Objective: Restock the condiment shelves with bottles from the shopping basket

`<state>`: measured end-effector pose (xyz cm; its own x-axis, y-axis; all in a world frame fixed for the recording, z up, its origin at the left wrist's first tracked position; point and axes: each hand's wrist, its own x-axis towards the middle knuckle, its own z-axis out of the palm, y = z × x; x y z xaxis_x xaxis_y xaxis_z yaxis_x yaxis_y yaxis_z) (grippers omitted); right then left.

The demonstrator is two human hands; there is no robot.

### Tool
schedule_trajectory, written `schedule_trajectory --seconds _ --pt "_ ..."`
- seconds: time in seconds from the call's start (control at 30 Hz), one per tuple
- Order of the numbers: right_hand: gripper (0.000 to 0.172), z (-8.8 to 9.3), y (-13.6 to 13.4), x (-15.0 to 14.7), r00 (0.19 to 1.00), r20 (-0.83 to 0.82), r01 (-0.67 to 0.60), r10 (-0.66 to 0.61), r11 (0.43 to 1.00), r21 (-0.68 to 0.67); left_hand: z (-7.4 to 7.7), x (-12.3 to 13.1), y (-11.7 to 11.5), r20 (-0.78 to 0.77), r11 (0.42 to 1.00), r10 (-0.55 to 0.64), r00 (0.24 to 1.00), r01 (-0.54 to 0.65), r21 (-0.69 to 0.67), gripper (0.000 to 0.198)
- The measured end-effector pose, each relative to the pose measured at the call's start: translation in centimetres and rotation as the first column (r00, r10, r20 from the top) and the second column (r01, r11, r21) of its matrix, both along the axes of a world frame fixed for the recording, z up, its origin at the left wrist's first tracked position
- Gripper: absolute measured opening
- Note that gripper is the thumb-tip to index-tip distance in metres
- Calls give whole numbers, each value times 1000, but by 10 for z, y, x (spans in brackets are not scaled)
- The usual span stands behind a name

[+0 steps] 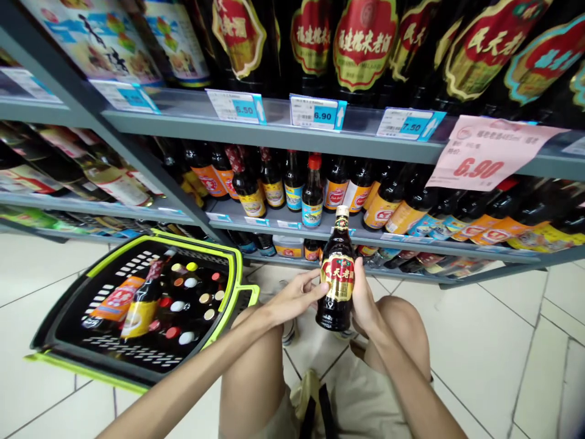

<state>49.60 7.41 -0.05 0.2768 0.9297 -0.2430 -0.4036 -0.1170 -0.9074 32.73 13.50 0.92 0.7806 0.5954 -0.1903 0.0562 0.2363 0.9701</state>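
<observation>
Dark glass bottle [337,292] upright between left hand [292,296] and right hand [365,294]

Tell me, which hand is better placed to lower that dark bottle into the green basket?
Probably left: the left hand holds the dark glass bottle on the side nearer the green-rimmed basket; the right hand holds the far side.
</observation>
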Motion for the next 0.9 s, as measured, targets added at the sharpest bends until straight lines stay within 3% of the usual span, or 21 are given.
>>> schedule_trajectory --seconds 0.23,0.4,0.5,0.57,0.63,0.8,0.9 --pt "56 4 3 -7 982 -189 26 -20 999 27 9 2 3 20 999 9 1000 -8 -53 79" --pt "44 12 1 -6 982 -184 -10 45 982 190 1 2 4 64 999 47 997 -48 22 88" --pt "48 14 -2 -3 993 -57 -83 101 962 262 0 1 3 66 978 69 995 -55 -202 90" --pt "51 16 -2 -3 994 4 -104 107 956 273 0 0 2 56 913 58 997 -30 -407 96" --pt "55 19 -2 -5 993 28 -114 110 956 271 1 0 1 46 860 54 997 -23 -509 99" --pt "66 22 -1 -11 995 39 -101 94 963 249 4 4 1 57 927 129 990 -100 -360 87" --pt "64 19 -1 -12 991 -38 -121 131 972 201 1 7 3 147 929 158 976 -97 -358 88"
